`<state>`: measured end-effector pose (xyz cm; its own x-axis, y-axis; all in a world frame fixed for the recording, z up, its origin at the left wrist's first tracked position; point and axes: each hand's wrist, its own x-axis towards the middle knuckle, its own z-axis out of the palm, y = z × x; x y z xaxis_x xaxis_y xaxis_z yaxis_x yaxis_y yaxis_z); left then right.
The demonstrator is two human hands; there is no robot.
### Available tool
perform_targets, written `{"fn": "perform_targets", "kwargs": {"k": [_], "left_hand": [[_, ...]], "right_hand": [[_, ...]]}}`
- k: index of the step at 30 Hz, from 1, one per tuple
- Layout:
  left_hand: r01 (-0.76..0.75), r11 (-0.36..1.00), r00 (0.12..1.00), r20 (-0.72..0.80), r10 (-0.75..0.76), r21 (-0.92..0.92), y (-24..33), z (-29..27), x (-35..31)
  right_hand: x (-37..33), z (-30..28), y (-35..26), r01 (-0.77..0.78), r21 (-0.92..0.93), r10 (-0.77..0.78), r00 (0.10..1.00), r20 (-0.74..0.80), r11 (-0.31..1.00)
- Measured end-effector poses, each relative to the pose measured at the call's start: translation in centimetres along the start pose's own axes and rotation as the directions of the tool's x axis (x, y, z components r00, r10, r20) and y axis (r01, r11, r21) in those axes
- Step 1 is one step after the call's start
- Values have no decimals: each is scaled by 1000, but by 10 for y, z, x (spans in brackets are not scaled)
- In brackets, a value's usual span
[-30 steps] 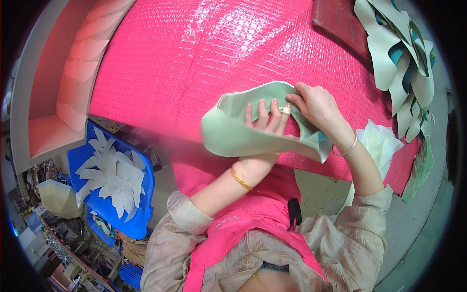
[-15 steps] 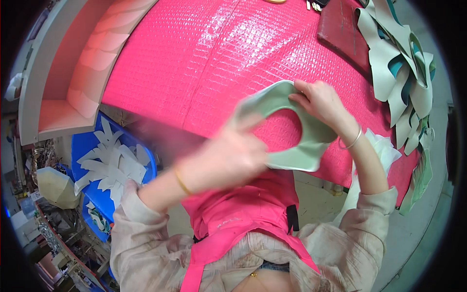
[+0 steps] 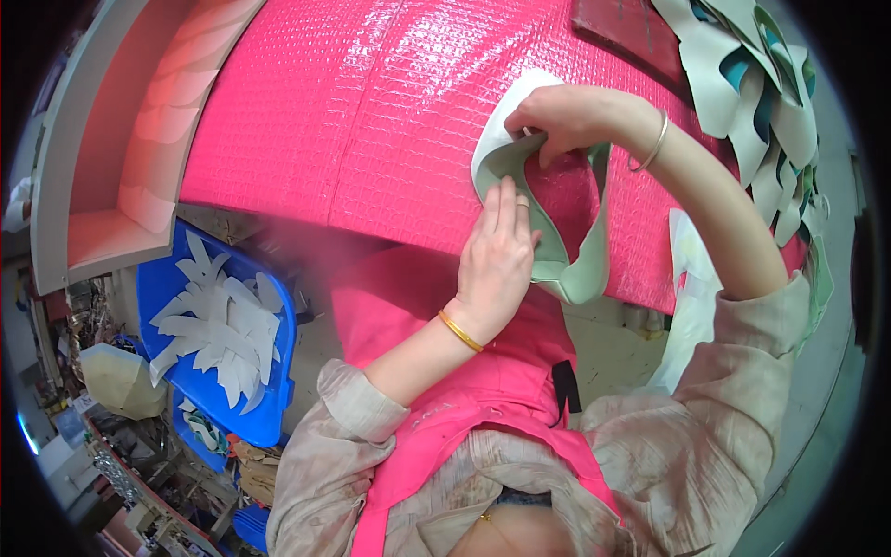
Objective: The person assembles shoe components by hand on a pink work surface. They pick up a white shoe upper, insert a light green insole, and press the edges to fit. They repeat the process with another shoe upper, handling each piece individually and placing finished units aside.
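Observation:
A pale green ring-shaped piece, like a leather shoe upper [image 3: 580,277], lies bent at the near edge of the pink-covered table [image 3: 297,130]. Through its opening shows the pink cover. My right hand [image 3: 575,116] reaches over the far side and pinches the piece's rim, with a white part [image 3: 522,91] of it spread past the fingers. My left hand [image 3: 497,255] lies on the left side of the piece, its fingers straight and close together, pressing flat on it.
A box [image 3: 116,148] with pale layered pieces stands at the left. Below it, a blue bin [image 3: 278,399] holds white cut pieces [image 3: 227,320]. A dark red board [image 3: 631,37] lies at the far right, beside a pile of pale green uppers [image 3: 742,102]. A white sheet [image 3: 691,278] hangs at the right.
The piece has been turned and folded, its opening now narrower. My right hand has shifted farther away over it. My left hand, blurred before, now rests flat on it.

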<state>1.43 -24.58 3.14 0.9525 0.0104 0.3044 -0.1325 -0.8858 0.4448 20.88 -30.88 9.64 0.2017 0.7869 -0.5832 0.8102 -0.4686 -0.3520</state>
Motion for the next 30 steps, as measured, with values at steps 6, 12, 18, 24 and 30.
{"fn": "perform_targets", "kwargs": {"k": [6,12,18,24,30], "left_hand": [[4,999,1000,24,-5,36,-7,6,0],[3,989,995,94,-17,147,-6,8,13],[-66,973,997,53,55,222,-11,11,32],[-70,997,996,49,68,36,-26,9,32],[-89,993,985,152,77,72,-30,3,39]], "right_hand": [[17,-7,-6,141,-95,-150,984,-96,985],[35,-8,5,121,-267,-137,990,-41,956],[29,-8,8,42,-216,-75,986,-148,975],[25,-11,17,62,-29,-64,996,-62,998],[31,-13,8,-121,-185,114,992,-45,975]]}}
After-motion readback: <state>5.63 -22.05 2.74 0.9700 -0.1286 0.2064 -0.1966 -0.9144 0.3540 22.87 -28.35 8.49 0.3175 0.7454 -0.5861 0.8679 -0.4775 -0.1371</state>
